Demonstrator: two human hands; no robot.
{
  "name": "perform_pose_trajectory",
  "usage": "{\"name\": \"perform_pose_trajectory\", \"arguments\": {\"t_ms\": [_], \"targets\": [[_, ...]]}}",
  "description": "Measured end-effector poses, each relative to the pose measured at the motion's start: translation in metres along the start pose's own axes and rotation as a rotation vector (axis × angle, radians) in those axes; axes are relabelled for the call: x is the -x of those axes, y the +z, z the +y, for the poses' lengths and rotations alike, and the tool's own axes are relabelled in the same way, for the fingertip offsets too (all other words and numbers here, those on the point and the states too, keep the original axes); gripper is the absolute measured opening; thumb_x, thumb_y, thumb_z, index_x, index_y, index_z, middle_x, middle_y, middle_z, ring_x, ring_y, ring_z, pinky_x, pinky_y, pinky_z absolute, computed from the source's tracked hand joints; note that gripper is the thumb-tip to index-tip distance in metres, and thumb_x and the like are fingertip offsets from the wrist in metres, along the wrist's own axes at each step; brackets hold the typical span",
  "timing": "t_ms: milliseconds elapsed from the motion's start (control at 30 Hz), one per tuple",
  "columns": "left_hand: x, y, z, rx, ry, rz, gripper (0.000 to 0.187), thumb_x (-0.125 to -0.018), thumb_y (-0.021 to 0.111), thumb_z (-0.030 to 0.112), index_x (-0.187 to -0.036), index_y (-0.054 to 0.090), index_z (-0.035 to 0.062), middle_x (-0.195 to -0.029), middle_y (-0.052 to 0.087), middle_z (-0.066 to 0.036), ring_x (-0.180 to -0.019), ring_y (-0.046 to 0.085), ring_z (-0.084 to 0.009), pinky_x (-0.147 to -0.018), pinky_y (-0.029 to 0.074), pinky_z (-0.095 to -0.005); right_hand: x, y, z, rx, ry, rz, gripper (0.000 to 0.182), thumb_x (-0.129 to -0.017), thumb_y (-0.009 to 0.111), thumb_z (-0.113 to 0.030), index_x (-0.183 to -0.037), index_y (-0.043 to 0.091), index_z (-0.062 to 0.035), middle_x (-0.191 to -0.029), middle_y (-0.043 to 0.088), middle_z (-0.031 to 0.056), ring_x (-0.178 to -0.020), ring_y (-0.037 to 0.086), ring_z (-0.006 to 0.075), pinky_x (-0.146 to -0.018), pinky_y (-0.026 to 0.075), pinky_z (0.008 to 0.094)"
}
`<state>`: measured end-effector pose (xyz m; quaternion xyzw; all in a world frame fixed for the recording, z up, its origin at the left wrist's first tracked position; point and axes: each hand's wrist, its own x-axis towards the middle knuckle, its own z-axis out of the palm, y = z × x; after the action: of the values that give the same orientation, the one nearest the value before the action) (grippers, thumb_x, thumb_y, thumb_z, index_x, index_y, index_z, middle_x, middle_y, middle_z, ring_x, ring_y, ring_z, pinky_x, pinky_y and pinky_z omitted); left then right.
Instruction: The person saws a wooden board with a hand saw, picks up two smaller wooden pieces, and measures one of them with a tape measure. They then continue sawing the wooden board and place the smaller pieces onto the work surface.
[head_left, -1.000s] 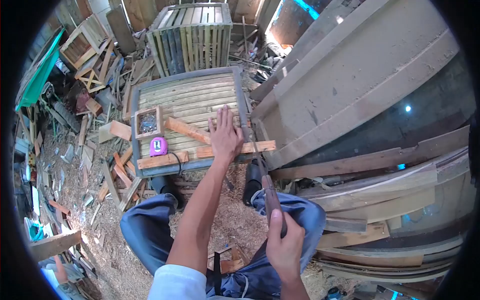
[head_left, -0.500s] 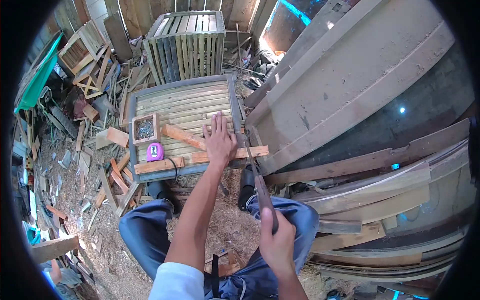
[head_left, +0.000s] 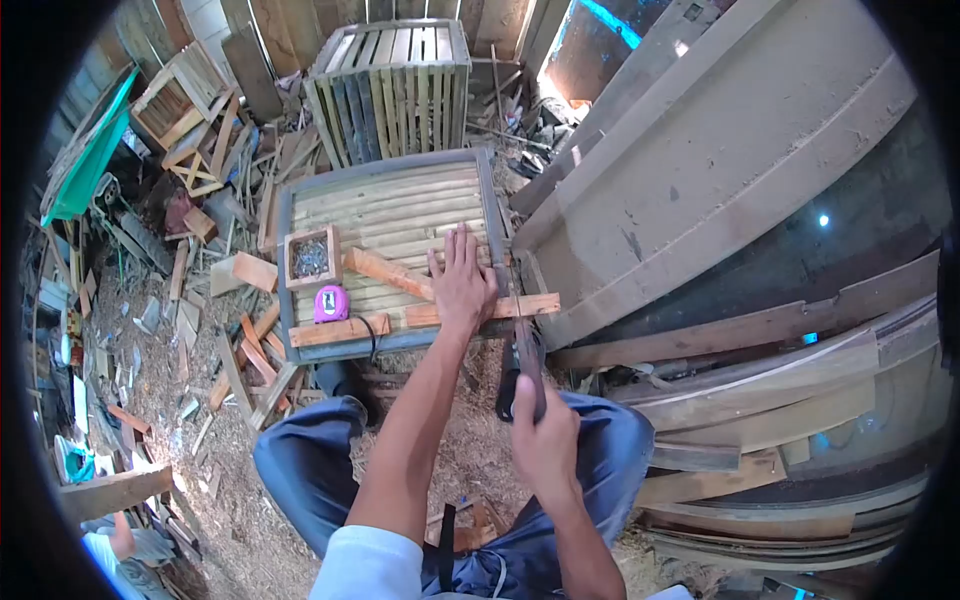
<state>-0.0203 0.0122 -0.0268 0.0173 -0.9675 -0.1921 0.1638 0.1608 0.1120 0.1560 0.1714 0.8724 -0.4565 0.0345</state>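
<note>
My left hand (head_left: 464, 290) lies with fingers stretched forward over a narrow wooden strip (head_left: 536, 305), pressing it onto a low slatted table (head_left: 400, 205). The strip's right end juts past the table edge. In my right hand (head_left: 548, 445) is the handle of a handsaw (head_left: 526, 350), its blade crossing the strip just beyond the table's right edge. A second wooden piece (head_left: 385, 272) slants toward my left hand. To its left are a pink tape measure (head_left: 331, 303), a small wooden box (head_left: 310, 257) of small metal bits, and another strip (head_left: 335, 331) along the front edge.
Behind the table stands a slatted crate (head_left: 390, 95). Large boards (head_left: 690, 170) lean at the right, above stacked planks (head_left: 760, 400). Wood scraps (head_left: 255, 270) litter the ground at left. A person's arm (head_left: 122, 540) shows at the lower left edge.
My right hand has moved forward with the saw, bringing its handle closer to the strip. My left hand stays on the wood. The whole view has shifted slightly.
</note>
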Motion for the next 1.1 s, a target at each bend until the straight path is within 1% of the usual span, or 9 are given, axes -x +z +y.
{"name": "perform_pose_trajectory", "arguments": {"t_ms": [133, 233, 400, 567, 667, 767, 833, 967, 1100], "targets": [[0.007, 0.003, 0.001, 0.006, -0.001, -0.025, 0.057, -0.086, 0.045, 0.026, -0.139, 0.042, 0.0045, -0.156, 0.029, -0.009, -0.145, 0.026, -0.0248, -0.117, 0.016, -0.0543, 0.03, -0.024, -0.013, -0.026, 0.096, -0.023, 0.039, -0.099, 0.048, -0.035, -0.09, 0.062, 0.0008, -0.067, 0.06, 0.0256, -0.07, 0.062, 0.0456, -0.061, 0.047, 0.0491], [0.003, 0.006, -0.003, -0.007, 0.012, -0.008, 0.058, -0.086, 0.044, 0.026, -0.14, 0.042, 0.0045, -0.156, 0.029, -0.009, -0.145, 0.026, -0.0248, -0.117, 0.015, -0.0554, -0.005, 0.01, 0.012, 0.028, -0.086, 0.124, 0.04, -0.099, 0.048, -0.034, -0.086, 0.062, 0.0011, -0.064, 0.059, 0.0252, -0.065, 0.06, 0.045, -0.059, 0.046, 0.0487], [0.001, 0.008, 0.001, -0.007, 0.012, -0.06, 0.061, -0.085, 0.044, 0.026, -0.142, 0.039, 0.0045, -0.157, 0.026, -0.009, -0.146, 0.023, -0.0237, -0.117, 0.014, -0.0569, -0.048, 0.026, 0.029, 0.019, -0.127, 0.146, 0.04, -0.099, 0.047, -0.035, -0.088, 0.062, 0.0011, -0.066, 0.06, 0.0261, -0.067, 0.062, 0.0451, -0.061, 0.047, 0.0482], [0.003, 0.003, 0.0, -0.006, 0.002, -0.03, 0.06, -0.085, 0.045, 0.026, -0.141, 0.041, 0.0046, -0.157, 0.027, -0.008, -0.146, 0.024, -0.0234, -0.117, 0.014, -0.0566, 0.024, -0.017, -0.01, 0.01, 0.038, -0.038, 0.035, -0.098, 0.05, -0.031, -0.094, 0.064, 0.0011, -0.065, 0.061, 0.0225, -0.067, 0.065, 0.0408, -0.061, 0.049, 0.0458], [0.004, 0.008, 0.001, 0.002, 0.006, -0.009, 0.06, -0.085, 0.045, 0.026, -0.141, 0.041, 0.0047, -0.157, 0.028, -0.007, -0.146, 0.023, -0.0236, -0.117, 0.014, -0.0559, 0.045, -0.034, -0.011, -0.006, 0.073, -0.028, 0.034, -0.097, 0.051, -0.03, -0.094, 0.065, 0.0009, -0.063, 0.061, 0.0209, -0.064, 0.065, 0.0399, -0.06, 0.049, 0.0458], [0.007, 0.011, -0.004, 0.002, 0.005, 0.005, 0.06, -0.086, 0.044, 0.027, -0.141, 0.041, 0.0046, -0.156, 0.029, -0.007, -0.146, 0.023, -0.0237, -0.117, 0.014, -0.055, 0.016, -0.019, -0.008, -0.011, 0.023, 0.022, 0.035, -0.097, 0.051, -0.031, -0.093, 0.065, 0.0011, -0.064, 0.061, 0.0226, -0.063, 0.064, 0.0418, -0.06, 0.048, 0.047], [0.007, 0.008, 0.0, -0.002, 0.015, 0.008, 0.059, -0.087, 0.044, 0.027, -0.142, 0.041, 0.0045, -0.156, 0.03, -0.008, -0.146, 0.023, -0.0238, -0.117, 0.014, -0.0545, -0.035, 0.025, 0.039, -0.03, -0.218, 0.194, 0.038, -0.097, 0.05, -0.032, -0.091, 0.065, 0.0016, -0.065, 0.06, 0.0249, -0.064, 0.062, 0.045, -0.059, 0.047, 0.0484], [0.003, 0.0, 0.002, 0.028, -0.016, -0.064, 0.059, -0.087, 0.044, 0.027, -0.141, 0.042, 0.0042, -0.156, 0.03, -0.008, -0.146, 0.023, -0.0235, -0.117, 0.014, -0.0544, -0.071, 0.043, 0.034, 0.008, -0.117, 0.124, 0.04, -0.098, 0.05, -0.034, -0.09, 0.064, 0.0027, -0.065, 0.059, 0.027, -0.068, 0.061, 0.0475, -0.06, 0.047, 0.0494], [0.002, 0.0, 0.002, 0.025, -0.013, -0.038, 0.059, -0.085, 0.046, 0.027, -0.139, 0.043, 0.0047, -0.156, 0.03, -0.008, -0.145, 0.025, -0.0233, -0.117, 0.016, -0.0547, -0.014, 0.009, 0.013, -0.011, -0.109, 0.063, 0.037, -0.098, 0.051, -0.032, -0.092, 0.064, 0.0018, -0.063, 0.059, 0.0244, -0.065, 0.063, 0.0437, -0.058, 0.048, 0.0466]]}}
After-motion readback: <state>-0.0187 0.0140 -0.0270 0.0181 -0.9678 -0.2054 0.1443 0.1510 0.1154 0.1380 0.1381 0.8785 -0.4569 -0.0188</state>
